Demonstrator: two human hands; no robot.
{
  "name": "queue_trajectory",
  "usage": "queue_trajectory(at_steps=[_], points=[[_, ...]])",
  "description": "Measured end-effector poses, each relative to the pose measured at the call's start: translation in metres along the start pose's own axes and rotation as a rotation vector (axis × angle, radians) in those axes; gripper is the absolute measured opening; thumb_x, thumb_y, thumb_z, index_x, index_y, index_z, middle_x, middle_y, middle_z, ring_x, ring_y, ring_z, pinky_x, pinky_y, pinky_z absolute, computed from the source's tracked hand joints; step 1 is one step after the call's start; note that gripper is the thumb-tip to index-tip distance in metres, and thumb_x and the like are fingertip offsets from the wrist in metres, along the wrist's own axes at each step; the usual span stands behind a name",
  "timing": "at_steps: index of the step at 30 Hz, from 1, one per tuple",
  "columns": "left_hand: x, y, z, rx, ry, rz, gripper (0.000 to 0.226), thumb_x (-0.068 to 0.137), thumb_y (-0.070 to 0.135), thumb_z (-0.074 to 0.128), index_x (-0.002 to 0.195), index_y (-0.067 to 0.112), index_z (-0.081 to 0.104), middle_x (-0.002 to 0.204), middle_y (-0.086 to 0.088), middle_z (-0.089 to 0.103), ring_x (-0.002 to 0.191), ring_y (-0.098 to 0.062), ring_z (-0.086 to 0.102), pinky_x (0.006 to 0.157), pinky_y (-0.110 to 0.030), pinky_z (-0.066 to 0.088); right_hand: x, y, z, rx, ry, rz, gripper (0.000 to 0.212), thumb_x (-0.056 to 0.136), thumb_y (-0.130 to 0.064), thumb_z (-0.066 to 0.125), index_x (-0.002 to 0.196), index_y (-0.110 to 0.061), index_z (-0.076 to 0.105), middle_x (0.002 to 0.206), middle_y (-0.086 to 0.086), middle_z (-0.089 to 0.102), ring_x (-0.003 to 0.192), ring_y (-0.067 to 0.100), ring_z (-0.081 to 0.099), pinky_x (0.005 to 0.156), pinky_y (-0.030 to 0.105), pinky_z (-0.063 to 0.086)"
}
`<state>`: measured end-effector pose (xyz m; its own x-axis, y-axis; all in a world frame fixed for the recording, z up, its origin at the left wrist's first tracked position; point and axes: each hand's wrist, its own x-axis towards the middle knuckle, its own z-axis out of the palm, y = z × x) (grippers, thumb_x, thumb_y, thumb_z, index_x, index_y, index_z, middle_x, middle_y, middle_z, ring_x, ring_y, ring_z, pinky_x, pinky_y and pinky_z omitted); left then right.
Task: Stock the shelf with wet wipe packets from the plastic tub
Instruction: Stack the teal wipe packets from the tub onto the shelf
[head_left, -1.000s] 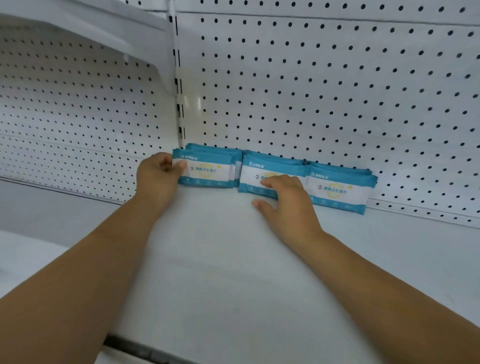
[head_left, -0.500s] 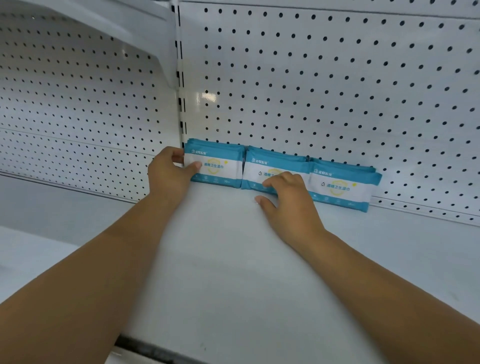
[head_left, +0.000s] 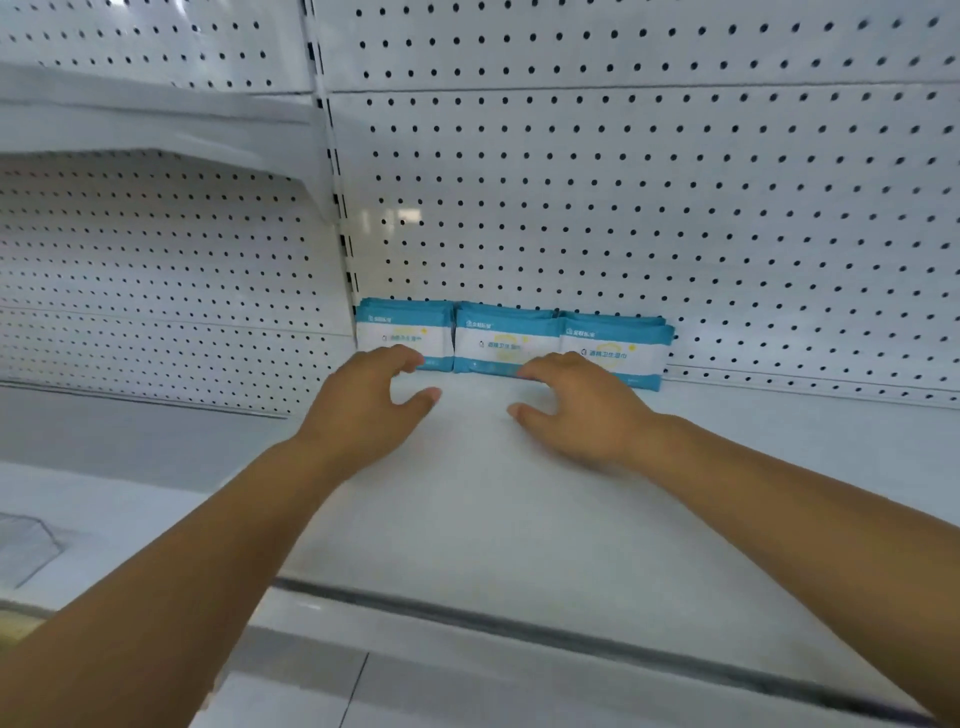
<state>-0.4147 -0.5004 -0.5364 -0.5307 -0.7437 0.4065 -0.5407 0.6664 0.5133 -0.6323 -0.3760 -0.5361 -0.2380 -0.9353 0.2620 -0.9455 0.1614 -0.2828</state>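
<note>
Head view: wet wipe packets (head_left: 509, 340) stand upright in a row at the back of the shelf (head_left: 467, 519), against the pegboard panel (head_left: 623, 208). Left hand (head_left: 363, 410) and right hand (head_left: 584, 410) hover just before them, each grip loosely curled, holding nothing.

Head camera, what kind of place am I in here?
Probably a shop aisle: a white pegboard back panel, a white display shelf, and matching wet wipe packets lined up against the panel.

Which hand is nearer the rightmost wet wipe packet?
Right. The right hand sits just in front of the rightmost packet, at its lower left corner; the left hand is further left, in front of the leftmost packet.
</note>
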Motion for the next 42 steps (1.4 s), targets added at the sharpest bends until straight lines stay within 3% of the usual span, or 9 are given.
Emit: queue_trajectory(at_steps=[5, 9, 26, 31, 34, 38, 42], points=[[-0.04, 0.049, 0.009, 0.031, -0.136, 0.025, 0.052, 0.092, 0.056, 0.061, 0.137, 0.031, 0.056, 0.139, 0.01, 0.057, 0.132, -0.015, 0.048, 0.114, -0.043, 0.037, -0.056, 0.022, -0.039, -0.075, -0.085, 0.063, 0.061, 0.092, -0.06, 0.055, 0.146, -0.032, 0.044, 0.151, -0.007, 0.045, 0.139, 0.015, 0.037, 0.112, 0.037, 0.036], [-0.064, 0.09, 0.025, 0.069, -0.233, 0.09, 0.057, 0.093, 0.063, 0.052, 0.141, 0.034, 0.051, 0.148, 0.009, 0.051, 0.137, -0.015, 0.042, 0.116, -0.04, 0.033, -0.105, 0.049, -0.063, -0.09, -0.1, 0.145, 0.062, 0.092, -0.062, 0.054, 0.144, -0.03, 0.047, 0.15, -0.007, 0.047, 0.138, 0.015, 0.039, 0.114, 0.036, 0.034], [-0.144, 0.327, 0.119, -0.219, -0.446, 0.484, 0.058, 0.091, 0.069, 0.048, 0.141, 0.04, 0.049, 0.138, 0.017, 0.055, 0.13, -0.01, 0.046, 0.111, -0.039, 0.039, -0.369, 0.163, -0.19, 0.013, 0.165, 0.596, 0.057, 0.09, -0.062, 0.06, 0.137, -0.031, 0.054, 0.141, -0.013, 0.054, 0.123, 0.007, 0.051, 0.098, 0.023, 0.038], [-0.179, 0.39, 0.148, -0.309, -0.511, 0.591, 0.059, 0.091, 0.069, 0.048, 0.142, 0.04, 0.048, 0.14, 0.018, 0.053, 0.132, -0.011, 0.046, 0.111, -0.038, 0.039, -0.446, 0.175, -0.216, -0.064, 0.222, 0.679, 0.058, 0.091, -0.059, 0.061, 0.14, -0.029, 0.053, 0.145, -0.011, 0.052, 0.129, 0.01, 0.049, 0.108, 0.028, 0.038], [-0.205, 0.417, 0.165, -0.337, -0.564, 0.647, 0.059, 0.09, 0.07, 0.048, 0.141, 0.04, 0.049, 0.14, 0.018, 0.054, 0.13, -0.011, 0.047, 0.107, -0.035, 0.04, -0.495, 0.18, -0.222, -0.074, 0.28, 0.763, 0.057, 0.09, -0.058, 0.062, 0.139, -0.029, 0.054, 0.143, -0.012, 0.054, 0.129, 0.008, 0.049, 0.104, 0.023, 0.037], [-0.238, 0.441, 0.186, -0.318, -0.622, 0.732, 0.054, 0.091, 0.063, 0.053, 0.138, 0.036, 0.053, 0.136, 0.011, 0.057, 0.123, -0.013, 0.051, 0.096, -0.031, 0.041, -0.553, 0.186, -0.217, -0.088, 0.295, 0.866, 0.058, 0.09, -0.057, 0.061, 0.136, -0.023, 0.057, 0.136, -0.009, 0.059, 0.12, 0.009, 0.055, 0.099, 0.027, 0.044], [-0.272, 0.449, 0.209, -0.365, -0.684, 0.719, 0.052, 0.092, 0.061, 0.055, 0.136, 0.034, 0.056, 0.135, 0.009, 0.058, 0.122, -0.015, 0.054, 0.097, -0.031, 0.044, -0.607, 0.193, -0.2, 0.0, 0.334, 1.007, 0.057, 0.089, -0.059, 0.061, 0.135, -0.024, 0.058, 0.127, -0.012, 0.06, 0.113, 0.003, 0.056, 0.092, 0.019, 0.043]])
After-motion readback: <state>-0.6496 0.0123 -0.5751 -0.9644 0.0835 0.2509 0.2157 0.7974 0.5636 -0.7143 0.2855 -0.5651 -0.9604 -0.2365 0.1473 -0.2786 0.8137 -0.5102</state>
